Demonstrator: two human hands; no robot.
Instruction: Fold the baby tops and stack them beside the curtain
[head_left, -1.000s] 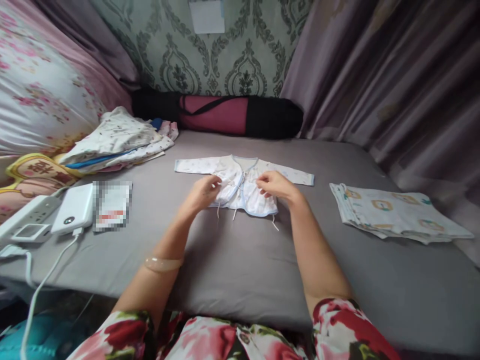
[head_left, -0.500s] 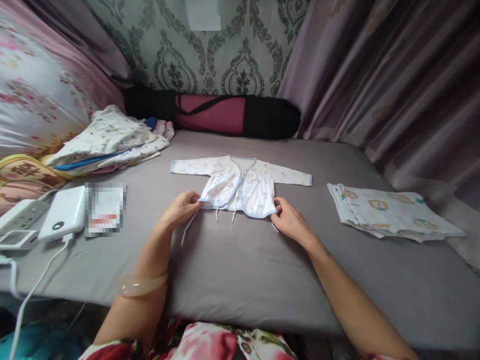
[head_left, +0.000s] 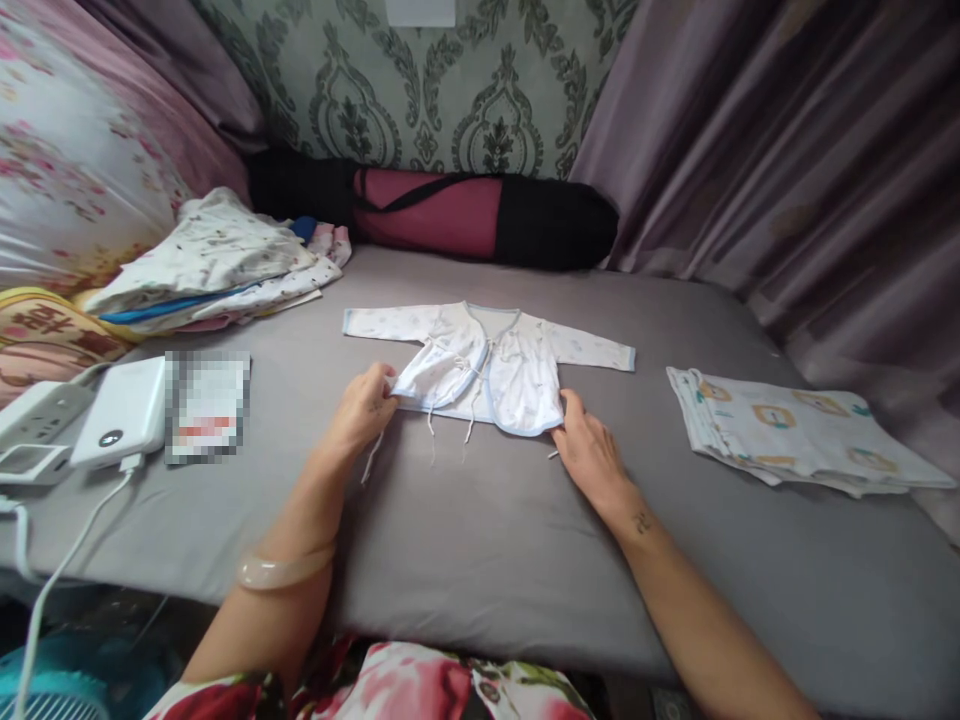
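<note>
Head view: small tie-front jacket [head_left: 523, 378] spread on a grey sheet [head_left: 465, 550].
The left hand [head_left: 364, 411] and right hand [head_left: 591, 448] each pinch a lower hem corner; a folded printed cloth [head_left: 799, 430] lies apart, to the right.

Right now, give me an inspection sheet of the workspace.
Surface: grey fabric covering, lightly creased.
Garment: small white long-sleeved top with blue trim, sleeves spread.
Clutter: heaped patterned clothes, white rectangular power bank, white power strip and pixelated packet at left; folded white patterned cloth at right.
Hands: left hand pinches one lower corner of the top, right hand the other.
Cables: white cable runs from the power bank past the near edge.
Surroundings: long black and maroon bag, grey patterned wallpaper, purple curtains.
</note>
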